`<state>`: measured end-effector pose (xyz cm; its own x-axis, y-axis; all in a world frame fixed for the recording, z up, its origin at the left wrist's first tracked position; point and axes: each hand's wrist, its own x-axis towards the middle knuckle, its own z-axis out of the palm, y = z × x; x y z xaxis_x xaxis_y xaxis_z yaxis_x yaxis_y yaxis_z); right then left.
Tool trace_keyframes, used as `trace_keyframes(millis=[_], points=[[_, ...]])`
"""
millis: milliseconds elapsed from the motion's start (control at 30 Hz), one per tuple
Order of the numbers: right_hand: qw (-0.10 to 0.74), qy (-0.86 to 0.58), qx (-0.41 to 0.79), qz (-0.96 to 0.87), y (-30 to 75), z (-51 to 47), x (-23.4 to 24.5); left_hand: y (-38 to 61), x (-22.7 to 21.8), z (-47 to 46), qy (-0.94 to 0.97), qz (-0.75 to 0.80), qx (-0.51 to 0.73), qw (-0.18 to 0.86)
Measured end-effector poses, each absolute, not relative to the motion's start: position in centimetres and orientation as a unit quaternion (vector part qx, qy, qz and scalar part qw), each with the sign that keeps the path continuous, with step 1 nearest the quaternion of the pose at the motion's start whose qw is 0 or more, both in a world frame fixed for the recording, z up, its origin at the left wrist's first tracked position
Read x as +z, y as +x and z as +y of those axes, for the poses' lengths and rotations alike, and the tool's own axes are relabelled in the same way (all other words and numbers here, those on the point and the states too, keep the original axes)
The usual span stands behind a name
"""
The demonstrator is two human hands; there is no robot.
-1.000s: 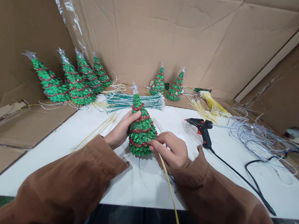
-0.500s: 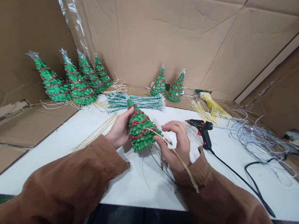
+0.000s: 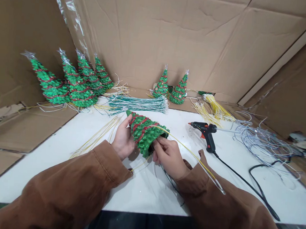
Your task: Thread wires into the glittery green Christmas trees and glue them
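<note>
A small green Christmas tree [image 3: 143, 133] with red garland lies tilted in my left hand [image 3: 123, 140], its tip to the upper left. My left fingers wrap round its far side and are partly hidden. At the hollow base, my right hand [image 3: 169, 155] is closed with its fingertips inside the opening; what they pinch there is hidden. A yellow and white wire [image 3: 189, 151] comes out of the tree's side and arches over my right hand and sleeve. Several dark and pale wires [image 3: 169, 178] hang beneath the base.
A black glue gun [image 3: 206, 134] lies right of my hands, its cord [image 3: 242, 180] running forward. Green-white wires [image 3: 139, 103], yellow wires [image 3: 219, 107] and tangled clear wires [image 3: 261, 143] lie around. More trees [image 3: 81, 85] stand at the left and two trees [image 3: 179, 90] at the back. Cardboard walls [image 3: 174, 32] enclose the table.
The tree has turned so its hollow base faces right. My right hand has moved from beside the wire down and left into the base opening. The wire now arches over that hand.
</note>
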<state>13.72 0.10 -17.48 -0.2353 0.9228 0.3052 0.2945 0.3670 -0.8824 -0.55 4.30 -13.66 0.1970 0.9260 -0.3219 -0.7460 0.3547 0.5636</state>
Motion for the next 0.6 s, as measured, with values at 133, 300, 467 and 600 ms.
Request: trace_keyframes(millis=[133,300,467,600], points=[[0.453,-0.414,0.521,-0.594,13.0,0.4,-18.0,0.2,-14.2,4.1,0.119,0.291,0.565,0.763],[0.502,-0.42,0.528,-0.541,12.5,0.1,-17.8,0.3,-14.4,4.0,0.146,0.287,0.566,0.759],[0.531,-0.432,0.514,-0.517,12.2,-0.1,-17.6,0.5,-14.3,3.8,0.166,0.293,0.561,0.756],[0.547,-0.438,0.503,-0.506,12.1,-0.1,-17.9,0.7,-14.5,3.8,0.173,0.292,0.56,0.756]])
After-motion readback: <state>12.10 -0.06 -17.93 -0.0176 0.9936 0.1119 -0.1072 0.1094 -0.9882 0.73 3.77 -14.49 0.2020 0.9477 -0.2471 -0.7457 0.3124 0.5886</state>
